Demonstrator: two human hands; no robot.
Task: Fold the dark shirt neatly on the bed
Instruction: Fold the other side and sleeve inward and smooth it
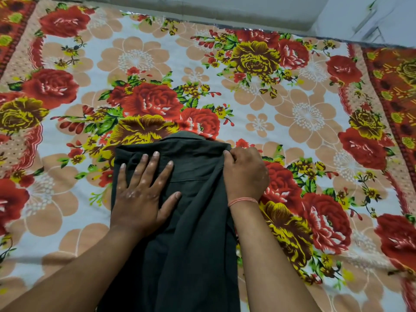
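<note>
Nearest you, the dark shirt (pixel 191 221) runs off the bottom edge of the view, so its hem is out of sight. It lies lengthwise on the floral bedsheet (pixel 281 104), already narrowed into a long panel, with the collar at its far end.

Your left hand (pixel 141 192) lies flat on the left part of the shirt, fingers spread and released, pinning the cloth and gripping nothing. Your right hand (pixel 245 174) sits at the shirt's far right corner, near the shoulder, fingers curled and pinching the folded edge there. A thin orange thread bracelet (pixel 242 201) circles that wrist.

Judging by the soft creases and the way the cloth drapes, this is light, limp woven fabric with no stiffness of its own. It will likely sag and slide out of line if you lift it by one point, and the layers can creep over each other. Take it by the edges and corners, two points at once, and keep a flat palm on the layers you want to stay put. The collar (pixel 182 137), just beyond your left fingertips, looks the firmest part and makes a fair reference line.

Beyond the shirt the bedsheet spreads bare to the wall (pixel 202 10).
</note>
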